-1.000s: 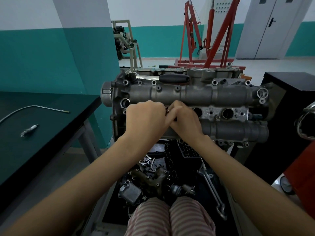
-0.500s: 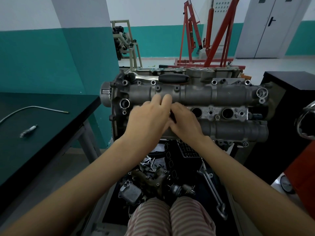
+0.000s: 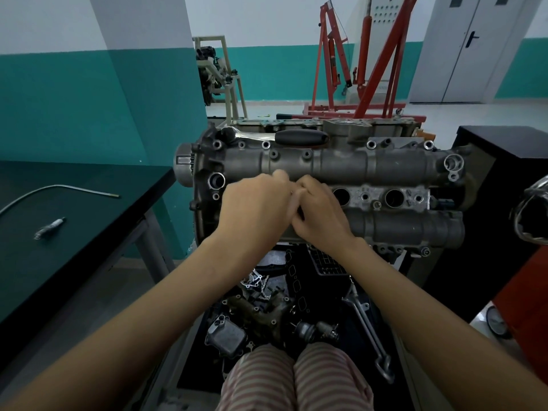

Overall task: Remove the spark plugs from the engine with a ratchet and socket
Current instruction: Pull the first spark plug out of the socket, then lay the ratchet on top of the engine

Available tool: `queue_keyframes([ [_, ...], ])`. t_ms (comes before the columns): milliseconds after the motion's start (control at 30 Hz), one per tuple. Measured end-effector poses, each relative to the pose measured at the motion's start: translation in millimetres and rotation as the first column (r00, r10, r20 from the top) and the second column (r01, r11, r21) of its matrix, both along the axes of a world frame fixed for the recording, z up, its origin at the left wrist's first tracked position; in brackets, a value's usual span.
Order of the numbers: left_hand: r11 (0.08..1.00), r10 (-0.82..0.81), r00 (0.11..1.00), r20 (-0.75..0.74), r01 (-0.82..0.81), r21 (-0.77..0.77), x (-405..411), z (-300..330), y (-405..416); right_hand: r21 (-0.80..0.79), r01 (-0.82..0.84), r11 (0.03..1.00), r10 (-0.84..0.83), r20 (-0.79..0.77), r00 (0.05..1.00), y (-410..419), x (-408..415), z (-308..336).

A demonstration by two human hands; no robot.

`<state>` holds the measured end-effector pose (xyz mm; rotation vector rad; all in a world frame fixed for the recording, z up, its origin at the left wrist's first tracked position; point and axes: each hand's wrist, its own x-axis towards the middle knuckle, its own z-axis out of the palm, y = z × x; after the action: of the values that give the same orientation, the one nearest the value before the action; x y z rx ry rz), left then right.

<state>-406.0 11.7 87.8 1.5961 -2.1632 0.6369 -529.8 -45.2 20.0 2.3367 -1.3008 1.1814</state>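
Right now both hands meet over the middle of the engine (image 3: 326, 185), at the row of plug wells between its two cam housings. The left hand (image 3: 255, 209) lies knuckles-up with its fingers folded toward the right hand (image 3: 320, 218), whose fingers curl in to meet them; something small seems pinched between them, probably a socket or extension standing in a well, but the hands hide it and I cannot tell what either one has hold of. Working with fingertips suggests the plug is already loose enough to spin out by hand. The ratchet (image 3: 296, 137) lies along the far top edge of the engine, parked within reach. Two open wells (image 3: 367, 197) show right of the hands. Left of the engine, on the dark bench (image 3: 89, 247), lies one spark plug (image 3: 49, 228), well apart from the work, so it seems at least one is out.
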Motion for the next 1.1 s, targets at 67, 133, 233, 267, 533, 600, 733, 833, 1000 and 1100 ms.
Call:
queue_keyframes([
  [67,0.997,0.067,0.997,0.042,-0.066,-0.027,0,3,0,0.068,0.059,0.996,-0.062,0.040,0.997,-2,1,0],
  [133,0.994,0.053,0.995,0.082,-0.045,-0.096,1,3,3,0.073,0.062,0.995,-0.071,0.130,0.989,-3,0,0],
  [233,0.994,-0.052,0.994,0.099,0.061,-0.088,1,-3,9,0.025,-0.025,0.999,0.021,0.144,0.989,1,-2,1],
  [267,0.996,-0.058,0.994,0.089,0.064,-0.066,0,-3,7,0.002,-0.050,0.999,0.049,0.104,0.993,2,-2,0],
  [533,0.994,0.106,0.989,0.105,-0.105,-0.008,-6,9,-10,0.048,-0.163,0.985,0.132,0.389,0.912,4,-8,-4],
  [600,0.995,0.086,0.986,0.145,-0.094,0.044,-12,9,-10,0.043,-0.135,0.990,0.102,0.447,0.889,5,-8,-4],
  [733,0.975,0.111,0.970,0.217,-0.148,0.165,-24,8,-12,0.101,-0.125,0.987,0.070,0.431,0.900,3,-9,-5],
  [833,0.956,0.096,0.987,0.132,-0.128,0.263,-24,16,-19,0.116,-0.142,0.983,0.081,0.421,0.904,3,-9,-4],
  [1000,0.711,0.160,0.906,-0.393,0.170,0.682,1,32,-22,0.198,-0.198,0.960,0.032,0.625,0.780,14,-9,0],
  [1100,0.359,0.476,0.562,-0.677,0.578,0.733,13,33,-13,0.361,-0.283,0.889,-0.096,0.750,0.655,17,-9,7],
])
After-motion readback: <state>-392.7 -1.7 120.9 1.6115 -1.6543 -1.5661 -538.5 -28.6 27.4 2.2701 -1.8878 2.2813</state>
